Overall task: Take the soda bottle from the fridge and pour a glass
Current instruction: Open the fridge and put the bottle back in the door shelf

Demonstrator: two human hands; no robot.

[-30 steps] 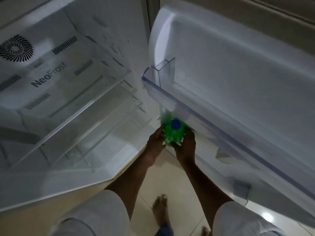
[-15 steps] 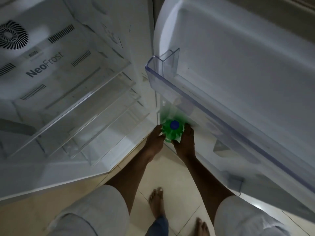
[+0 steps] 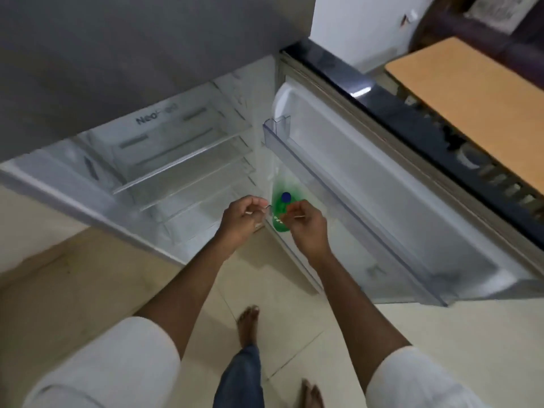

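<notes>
A green soda bottle (image 3: 279, 214) with a blue cap stands upright in the low shelf of the open fridge door (image 3: 382, 184), close to the hinge side. My left hand (image 3: 243, 220) hovers just left of it with loosely curled fingers, holding nothing. To the bottle's right is my right hand (image 3: 307, 226), also loosely curled. Its fingertips overlap the bottle's side in view, but no grip on it shows. No glass is in view.
The fridge interior (image 3: 176, 160) has bare glass shelves. A clear door bin (image 3: 276, 128) juts out above the bottle. A dark counter edge (image 3: 412, 119) and a wooden board (image 3: 471, 92) lie behind the door. My bare feet stand on the pale tiled floor (image 3: 294, 304).
Both hands gripped the bottle's sides before; now they have come off it and hang curled beside it. The view has risen and pulled back, showing the counter.
</notes>
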